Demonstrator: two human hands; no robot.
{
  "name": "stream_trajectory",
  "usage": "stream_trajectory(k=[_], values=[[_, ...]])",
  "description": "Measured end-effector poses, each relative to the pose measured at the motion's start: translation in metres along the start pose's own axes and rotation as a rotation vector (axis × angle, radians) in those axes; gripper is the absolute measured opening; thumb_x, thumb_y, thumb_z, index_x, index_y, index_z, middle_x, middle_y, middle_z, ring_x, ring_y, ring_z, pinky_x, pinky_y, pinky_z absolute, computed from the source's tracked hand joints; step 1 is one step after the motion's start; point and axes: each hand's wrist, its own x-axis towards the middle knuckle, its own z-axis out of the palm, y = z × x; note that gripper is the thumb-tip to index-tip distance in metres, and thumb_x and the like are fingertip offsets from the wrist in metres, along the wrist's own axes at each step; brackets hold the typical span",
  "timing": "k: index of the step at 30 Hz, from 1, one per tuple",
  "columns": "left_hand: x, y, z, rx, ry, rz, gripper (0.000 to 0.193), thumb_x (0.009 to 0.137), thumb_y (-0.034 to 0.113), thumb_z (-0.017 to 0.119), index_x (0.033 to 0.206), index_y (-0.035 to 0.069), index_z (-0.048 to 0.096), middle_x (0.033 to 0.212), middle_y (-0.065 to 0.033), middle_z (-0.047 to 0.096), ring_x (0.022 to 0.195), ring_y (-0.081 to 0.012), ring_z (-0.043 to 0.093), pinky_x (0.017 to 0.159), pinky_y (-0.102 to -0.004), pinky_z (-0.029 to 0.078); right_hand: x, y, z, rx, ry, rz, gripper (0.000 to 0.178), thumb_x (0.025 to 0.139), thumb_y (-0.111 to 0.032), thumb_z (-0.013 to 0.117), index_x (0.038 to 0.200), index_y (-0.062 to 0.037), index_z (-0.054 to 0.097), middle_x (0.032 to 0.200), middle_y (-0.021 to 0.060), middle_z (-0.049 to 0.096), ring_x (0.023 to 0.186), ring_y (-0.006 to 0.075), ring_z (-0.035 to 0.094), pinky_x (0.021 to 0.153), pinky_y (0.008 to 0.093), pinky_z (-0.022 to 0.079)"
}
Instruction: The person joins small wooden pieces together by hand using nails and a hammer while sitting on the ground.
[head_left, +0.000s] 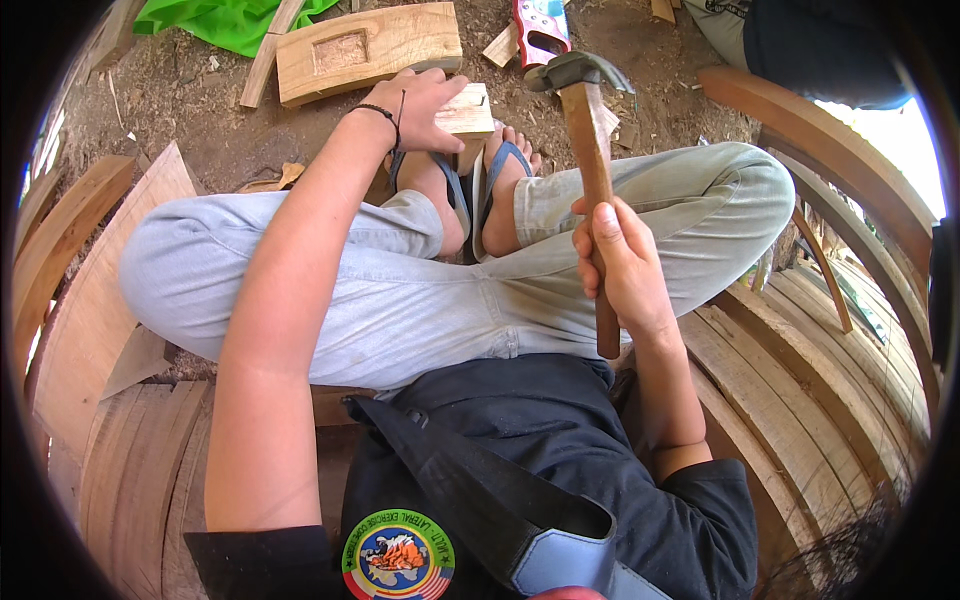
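Note:
My right hand (pixel 622 262) is closed round the wooden handle of a claw hammer (pixel 588 140). The hammer's metal head is up, above and right of my feet. My left hand (pixel 415 105) reaches forward over a pale wooden block (pixel 468 115), its fingers on the far side and thumb on the near side. The hand covers the block's left part. A small dark mark or notch shows near the block's right end; I cannot make out which. Just beyond my left hand lies a thick plank (pixel 370 45) with a rectangular recess cut into it.
A handsaw with a red handle (pixel 541 35) lies beyond the block. Green cloth (pixel 215 22) and a thin wood strip (pixel 268 60) are at the far left. Curved timber pieces (pixel 830 150) stand on the right, with boards (pixel 125 290) on the left. Shavings litter the dirt ground.

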Motion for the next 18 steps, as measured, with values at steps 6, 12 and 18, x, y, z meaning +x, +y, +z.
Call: stream_trajectory(k=[6,12,18], values=[[-0.001,0.001,-0.008,0.006,-0.002,0.014,0.092,0.067,0.04,0.082,0.144,0.008,0.044,0.116,-0.0161,0.059,0.113,-0.0339,0.056,0.097,-0.0407,0.048,-0.004,0.006,0.009,-0.015,-0.027,0.043,0.04,0.108,-0.034,0.042,0.116,0.0029,0.053,0.072,-0.002,0.048,0.05,0.0047,0.044,0.044,0.0221,0.038],[0.002,0.01,-0.018,0.004,-0.085,-0.046,0.086,0.067,0.03,0.077,0.142,0.007,0.042,0.117,-0.0169,0.06,0.113,-0.0345,0.058,0.095,-0.0413,0.05,0.006,0.017,0.008,-0.452,0.02,-0.131,0.034,0.106,-0.029,0.046,0.111,0.0031,0.053,0.074,0.0099,0.057,0.061,0.02,0.058,0.057,0.0365,0.046],[0.005,0.0,-0.013,-0.102,-0.111,-0.016,0.081,0.063,0.028,0.077,0.135,0.005,0.049,0.109,-0.0195,0.062,0.108,-0.0366,0.059,0.092,-0.0411,0.051,0.013,-0.004,0.019,-0.637,0.045,-0.236,0.027,0.104,-0.024,0.048,0.106,0.0026,0.051,0.081,0.0293,0.061,0.08,0.0513,0.06,0.068,0.0515,0.046]])
